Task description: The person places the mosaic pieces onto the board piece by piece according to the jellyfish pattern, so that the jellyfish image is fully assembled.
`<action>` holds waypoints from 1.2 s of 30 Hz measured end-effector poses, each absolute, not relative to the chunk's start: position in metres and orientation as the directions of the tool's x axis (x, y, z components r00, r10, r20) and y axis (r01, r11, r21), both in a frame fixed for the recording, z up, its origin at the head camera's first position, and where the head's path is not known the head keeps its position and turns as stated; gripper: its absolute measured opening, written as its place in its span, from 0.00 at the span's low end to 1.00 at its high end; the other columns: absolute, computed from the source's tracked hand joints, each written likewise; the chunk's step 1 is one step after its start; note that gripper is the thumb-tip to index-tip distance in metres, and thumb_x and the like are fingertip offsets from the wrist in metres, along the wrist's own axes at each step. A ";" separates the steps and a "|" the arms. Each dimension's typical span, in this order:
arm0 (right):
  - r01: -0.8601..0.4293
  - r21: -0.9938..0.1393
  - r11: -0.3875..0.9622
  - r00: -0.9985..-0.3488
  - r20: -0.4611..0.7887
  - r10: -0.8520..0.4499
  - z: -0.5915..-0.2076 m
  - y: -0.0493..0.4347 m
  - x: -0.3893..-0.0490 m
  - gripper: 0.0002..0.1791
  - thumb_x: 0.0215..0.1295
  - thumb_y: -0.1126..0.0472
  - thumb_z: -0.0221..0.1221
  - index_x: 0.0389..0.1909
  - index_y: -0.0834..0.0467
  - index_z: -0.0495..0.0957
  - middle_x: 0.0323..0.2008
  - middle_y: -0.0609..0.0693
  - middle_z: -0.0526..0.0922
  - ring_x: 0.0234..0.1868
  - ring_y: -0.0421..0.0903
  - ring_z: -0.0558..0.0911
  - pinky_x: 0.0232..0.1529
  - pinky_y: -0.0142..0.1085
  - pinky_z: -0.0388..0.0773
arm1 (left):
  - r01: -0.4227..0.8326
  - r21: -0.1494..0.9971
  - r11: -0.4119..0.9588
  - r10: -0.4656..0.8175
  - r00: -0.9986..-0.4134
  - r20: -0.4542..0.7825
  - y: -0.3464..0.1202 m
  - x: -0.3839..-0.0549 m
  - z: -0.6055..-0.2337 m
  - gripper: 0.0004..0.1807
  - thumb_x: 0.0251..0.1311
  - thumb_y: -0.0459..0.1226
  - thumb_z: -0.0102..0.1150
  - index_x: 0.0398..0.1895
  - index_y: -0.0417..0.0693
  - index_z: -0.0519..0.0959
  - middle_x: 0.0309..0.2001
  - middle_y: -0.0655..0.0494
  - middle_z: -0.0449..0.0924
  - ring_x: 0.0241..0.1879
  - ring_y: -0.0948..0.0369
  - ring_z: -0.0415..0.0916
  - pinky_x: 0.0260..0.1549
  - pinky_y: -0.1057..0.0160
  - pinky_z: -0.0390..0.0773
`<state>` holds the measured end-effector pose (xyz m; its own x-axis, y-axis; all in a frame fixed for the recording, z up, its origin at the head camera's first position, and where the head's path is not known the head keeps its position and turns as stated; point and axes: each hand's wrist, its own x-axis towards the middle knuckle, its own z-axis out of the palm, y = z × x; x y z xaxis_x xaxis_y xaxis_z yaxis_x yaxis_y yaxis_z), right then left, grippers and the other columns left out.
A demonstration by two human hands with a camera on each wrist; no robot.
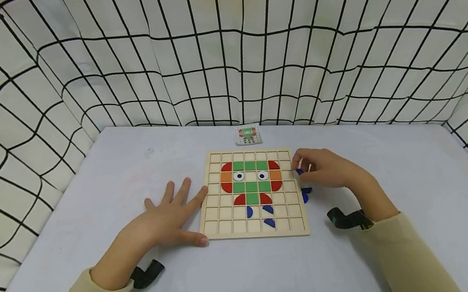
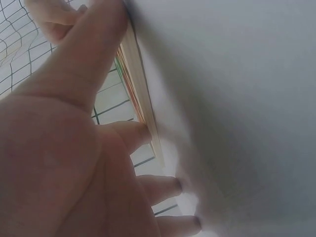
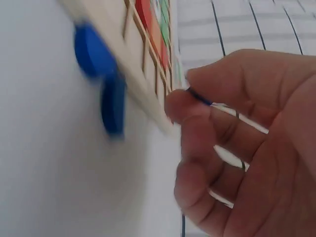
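A wooden grid board [image 1: 223,227] lies on the table with coloured tiles forming a face-like pattern: green squares [image 1: 251,187], red quarter-rounds [image 1: 238,199], orange squares and two eye tiles [image 1: 239,176]. Lower down sit a few blue tiles [image 1: 249,211]. My left hand [image 1: 164,222] is spread flat, its thumb and a fingertip at the board's left edge. At the right edge, my right hand [image 1: 323,168] pinches a thin blue tile [image 3: 200,96] between thumb and index finger; the fingers hide most of its shape. Two loose blue tiles [image 3: 94,52] lie below that hand, against the board's side.
A small pattern card [image 1: 248,135] showing a similar coloured figure lies behind the board. Black netting [image 1: 225,68] over white sheeting encloses the back and sides of the white table [image 1: 252,281]. Black wrist devices [image 1: 148,274] are strapped at both sleeves.
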<state>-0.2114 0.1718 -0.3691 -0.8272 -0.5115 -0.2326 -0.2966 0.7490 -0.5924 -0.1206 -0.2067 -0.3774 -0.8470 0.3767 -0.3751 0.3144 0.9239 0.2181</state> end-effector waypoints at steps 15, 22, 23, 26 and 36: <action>-0.442 -0.677 0.589 -0.758 -0.070 -0.648 -0.373 0.112 -0.182 0.12 0.59 0.57 0.72 0.39 0.50 0.78 0.26 0.45 0.76 0.31 0.45 0.76 0.31 0.35 0.74 | 0.314 0.219 0.924 0.377 -0.848 -0.372 -0.208 -0.118 -0.380 0.63 0.46 0.72 0.62 0.81 0.58 0.47 0.79 0.35 0.37 0.75 0.27 0.32 0.50 0.13 0.44; -0.493 -0.660 0.566 -0.714 -0.064 -0.697 -0.370 0.100 -0.171 0.08 0.66 0.59 0.66 0.45 0.50 0.84 0.31 0.40 0.80 0.33 0.40 0.77 0.34 0.34 0.77 | 0.321 0.216 0.922 0.382 -0.848 -0.367 -0.207 -0.119 -0.379 0.63 0.46 0.73 0.61 0.81 0.58 0.47 0.79 0.34 0.37 0.74 0.27 0.32 0.50 0.13 0.44; -0.504 -0.656 0.562 -0.705 -0.062 -0.706 -0.369 0.099 -0.170 0.08 0.66 0.60 0.65 0.45 0.50 0.84 0.31 0.39 0.81 0.33 0.40 0.78 0.35 0.34 0.77 | 0.321 0.216 0.922 0.382 -0.848 -0.367 -0.207 -0.119 -0.379 0.63 0.46 0.73 0.61 0.81 0.57 0.47 0.79 0.34 0.37 0.74 0.27 0.32 0.50 0.13 0.44; -0.540 -0.646 0.539 -0.673 -0.053 -0.738 -0.369 0.094 -0.167 0.08 0.65 0.62 0.64 0.43 0.50 0.85 0.31 0.38 0.80 0.33 0.39 0.77 0.35 0.33 0.77 | 0.321 0.216 0.922 0.382 -0.849 -0.366 -0.207 -0.119 -0.377 0.63 0.46 0.73 0.61 0.81 0.57 0.47 0.79 0.34 0.37 0.74 0.27 0.33 0.50 0.13 0.44; -0.584 -0.615 0.530 -0.612 -0.096 -0.785 -0.372 0.087 -0.161 0.07 0.64 0.63 0.64 0.39 0.46 0.82 0.26 0.38 0.75 0.30 0.37 0.74 0.31 0.31 0.73 | 0.316 0.217 0.924 0.377 -0.850 -0.367 -0.206 -0.119 -0.375 0.63 0.46 0.72 0.62 0.81 0.57 0.47 0.79 0.34 0.37 0.74 0.27 0.32 0.51 0.14 0.44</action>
